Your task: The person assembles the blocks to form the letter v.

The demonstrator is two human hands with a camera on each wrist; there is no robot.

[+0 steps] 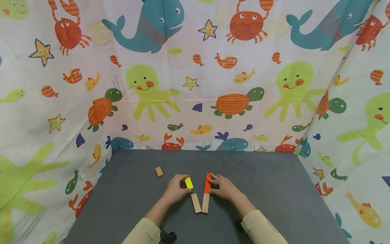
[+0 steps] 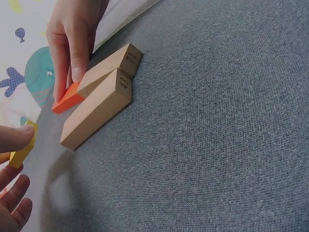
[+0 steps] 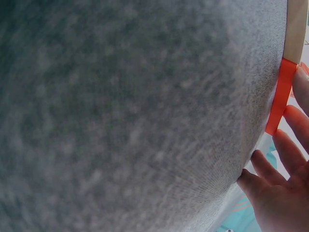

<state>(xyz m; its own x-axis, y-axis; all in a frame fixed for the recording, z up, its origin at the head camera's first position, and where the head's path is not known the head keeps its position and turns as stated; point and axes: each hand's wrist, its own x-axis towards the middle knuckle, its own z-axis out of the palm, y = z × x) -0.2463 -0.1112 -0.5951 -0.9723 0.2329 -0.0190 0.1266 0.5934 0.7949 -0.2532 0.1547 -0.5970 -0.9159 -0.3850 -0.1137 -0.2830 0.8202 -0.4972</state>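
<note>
My left hand point(image 1: 176, 188) pinches a short yellow block point(image 1: 189, 183) between thumb and fingers; the left wrist view shows the yellow block point(image 2: 23, 145) raised above the cloth. An orange block point(image 1: 208, 183) lies end to end with a plain wooden block point(image 1: 205, 203), marked 71 on its end. My right hand point(image 1: 225, 187) holds the orange block, its thumb by the near end and fingertips at the far end. A second plain block point(image 1: 196, 203), marked 43, slants beside the first, their near ends almost meeting in a narrow V.
One small wooden block point(image 1: 159, 171) lies apart, farther back and to the left, on the grey cloth-covered table point(image 1: 259, 176). A curtain point(image 1: 195, 84) printed with sea animals stands behind the table and along both sides.
</note>
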